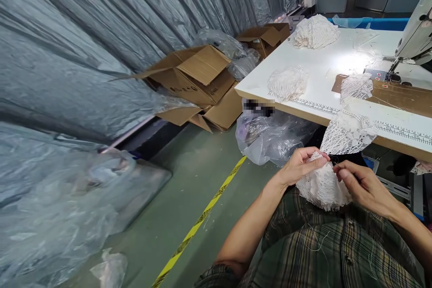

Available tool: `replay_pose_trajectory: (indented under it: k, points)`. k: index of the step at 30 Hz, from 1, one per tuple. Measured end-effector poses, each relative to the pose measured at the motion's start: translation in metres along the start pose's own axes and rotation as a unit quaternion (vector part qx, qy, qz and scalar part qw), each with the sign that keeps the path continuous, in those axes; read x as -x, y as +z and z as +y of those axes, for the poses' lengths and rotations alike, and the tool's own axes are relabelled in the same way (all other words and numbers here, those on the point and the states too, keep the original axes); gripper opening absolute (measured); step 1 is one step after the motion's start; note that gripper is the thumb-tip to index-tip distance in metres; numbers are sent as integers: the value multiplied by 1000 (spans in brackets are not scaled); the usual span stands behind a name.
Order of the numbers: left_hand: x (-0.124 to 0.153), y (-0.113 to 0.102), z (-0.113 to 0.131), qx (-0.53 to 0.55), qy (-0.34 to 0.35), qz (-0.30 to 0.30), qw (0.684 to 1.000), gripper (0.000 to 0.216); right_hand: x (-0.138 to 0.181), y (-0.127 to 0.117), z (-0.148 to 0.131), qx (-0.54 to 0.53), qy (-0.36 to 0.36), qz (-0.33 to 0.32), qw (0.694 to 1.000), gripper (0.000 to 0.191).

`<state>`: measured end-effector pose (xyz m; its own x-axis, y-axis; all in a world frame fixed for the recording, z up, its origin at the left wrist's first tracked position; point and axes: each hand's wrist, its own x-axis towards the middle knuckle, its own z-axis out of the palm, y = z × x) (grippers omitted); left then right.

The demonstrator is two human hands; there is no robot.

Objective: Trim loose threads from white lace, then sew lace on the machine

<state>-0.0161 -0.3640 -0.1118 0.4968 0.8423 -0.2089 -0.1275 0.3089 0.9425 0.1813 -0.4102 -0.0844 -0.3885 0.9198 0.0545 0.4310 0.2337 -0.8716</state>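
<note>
White lace fabric point(324, 184) hangs bunched in front of my plaid shirt. My left hand point(302, 166) grips its upper edge, thumb pressed over the lace. At the right side of that bunch, my right hand point(359, 184) is closed in a pinch; whatever lies between its fingertips is too small to make out, though fine dark threads show close by. Another stretch of lace point(351, 132) drapes over the table edge just above both hands and runs up toward the sewing machine point(413, 31).
On the white sewing table point(317, 83), printed with a ruler scale, lie two lace piles point(288, 83). Open cardboard boxes point(199, 76) and plastic bags stand left of it. A clear bag point(270, 135) sits beneath its corner. Yellow-black tape point(202, 218) crosses the green floor.
</note>
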Motion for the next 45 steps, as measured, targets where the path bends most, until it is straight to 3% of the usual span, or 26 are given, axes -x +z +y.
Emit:
replay_pose_trajectory:
  k: [4,12,18,22,27,32,35,40,42,45]
  points:
    - [3,-2,5,-44,12,31,998,53,-13,1,10,21,45,6,999,58]
    - [5,-6,10,-98,33,61,993,47,-32,3,11,60,48,-1,997,58]
    - [5,-5,16,-149,67,31,986,40,-39,3,6,74,12,-6,997,55]
    - [3,-5,14,-137,73,27,987,38,-48,7,8,81,2,2,997,57]
    - [1,-7,6,-53,49,40,997,41,-46,11,11,32,43,28,998,61]
    - [6,-6,4,7,3,33,999,49,-26,15,11,-59,51,-51,996,46]
    - [6,-5,1,-61,13,44,997,50,-14,16,13,-55,59,-94,992,37]
    - [-18,-13,-15,-235,121,145,953,47,-3,3,15,53,67,-54,995,28]
    - [-34,-17,-18,-204,121,167,957,52,-2,-3,14,65,59,-24,996,28]
    - [-57,-17,-17,-105,109,125,981,57,-2,-6,12,66,44,-3,997,30]
